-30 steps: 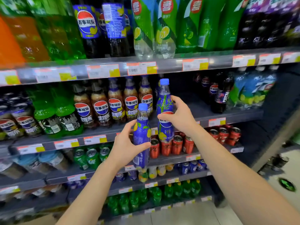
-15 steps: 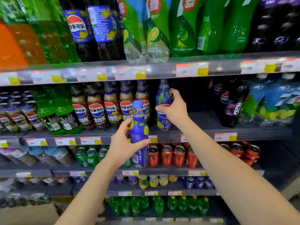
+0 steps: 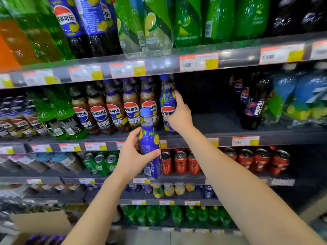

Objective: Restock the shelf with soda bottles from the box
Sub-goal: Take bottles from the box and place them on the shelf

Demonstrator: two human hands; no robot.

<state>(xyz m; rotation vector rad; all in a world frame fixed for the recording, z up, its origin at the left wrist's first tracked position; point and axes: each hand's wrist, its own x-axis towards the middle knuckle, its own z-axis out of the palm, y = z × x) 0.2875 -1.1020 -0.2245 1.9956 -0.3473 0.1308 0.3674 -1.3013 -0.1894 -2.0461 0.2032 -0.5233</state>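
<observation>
My right hand [image 3: 178, 114] grips a blue-labelled soda bottle [image 3: 167, 101] that stands upright on the second shelf [image 3: 221, 131], just right of a row of brown cola bottles [image 3: 115, 112]. In front of the shelf edge my left hand [image 3: 134, 156] holds a second soda bottle [image 3: 150, 144], blue with yellow fruit on its label and a light blue cap, upright and off the shelf. The cardboard box [image 3: 42, 225] sits at the bottom left, with purple bottle caps [image 3: 44, 239] showing inside.
A dark gap on the second shelf lies right of the placed bottle, up to black Pepsi bottles [image 3: 254, 103]. Large bottles fill the top shelf [image 3: 159, 64]. Red cans [image 3: 180, 161] and green cans [image 3: 100, 161] stand one shelf below; green bottles [image 3: 177, 214] fill the lowest.
My right hand has carried its bottle forward onto the second shelf beside the cola row. The left hand stays in front with its bottle. The view has moved closer to the shelves.
</observation>
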